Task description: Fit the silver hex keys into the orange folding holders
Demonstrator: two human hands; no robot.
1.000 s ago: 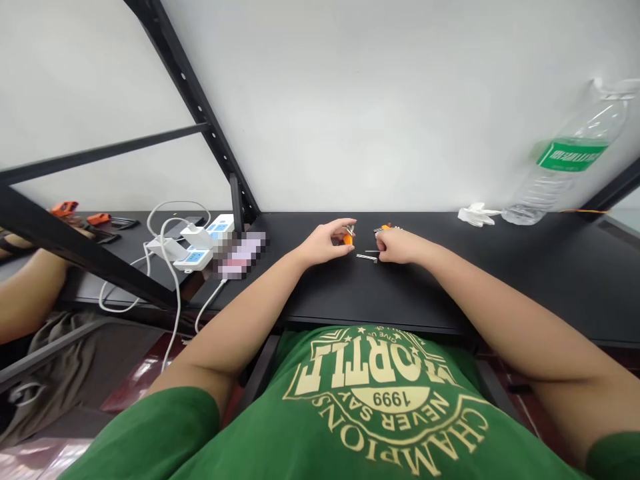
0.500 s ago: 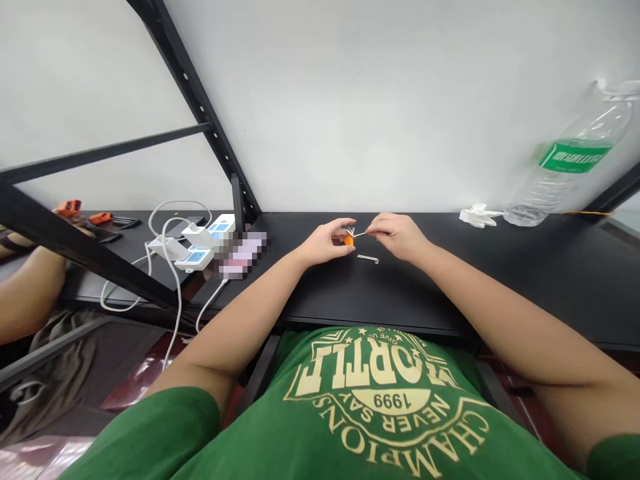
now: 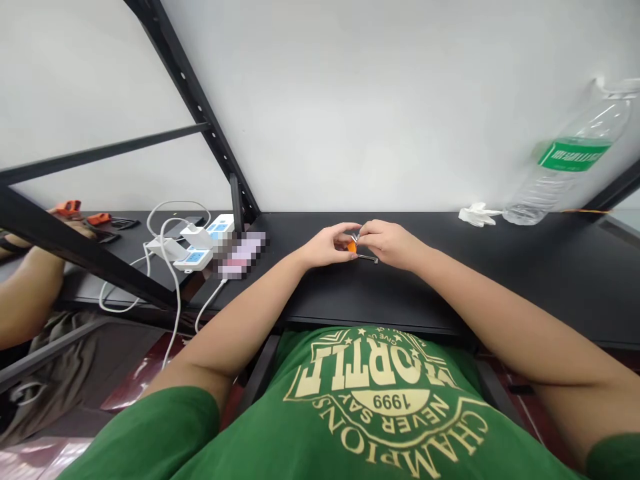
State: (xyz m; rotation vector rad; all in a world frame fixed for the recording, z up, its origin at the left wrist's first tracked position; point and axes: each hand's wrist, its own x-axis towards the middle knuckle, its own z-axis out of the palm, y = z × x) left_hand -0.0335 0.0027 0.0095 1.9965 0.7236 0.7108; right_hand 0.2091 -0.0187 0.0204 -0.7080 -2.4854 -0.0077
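Near the middle of the black table (image 3: pixel 320 293), my left hand (image 3: pixel 327 245) is closed on a small orange piece (image 3: pixel 352 247), held between thumb and fingers. Small metal parts (image 3: pixel 355 237) show at the top of that piece. My right hand (image 3: pixel 383 241) is closed with its fingertips at those metal parts; whatever it pinches is hidden by the fingers. Just below the hands, a thin metal L-shaped rod (image 3: pixel 369 258) lies on the table, its left end close under my left fingertips.
A clear plastic bottle (image 3: pixel 555 170) with a green label and a crumpled white item (image 3: pixel 479 215) are at the back right. Left are a power strip (image 3: pixel 203 250), a phone (image 3: pixel 243 255), white cables and a black metal frame (image 3: pixel 200 110). Another person's arm (image 3: pixel 35 287) is at far left.
My right hand has moved left and slightly down, up to the orange piece. The thin metal rod that showed between the hands is now hidden. My left hand has shifted very slightly right.
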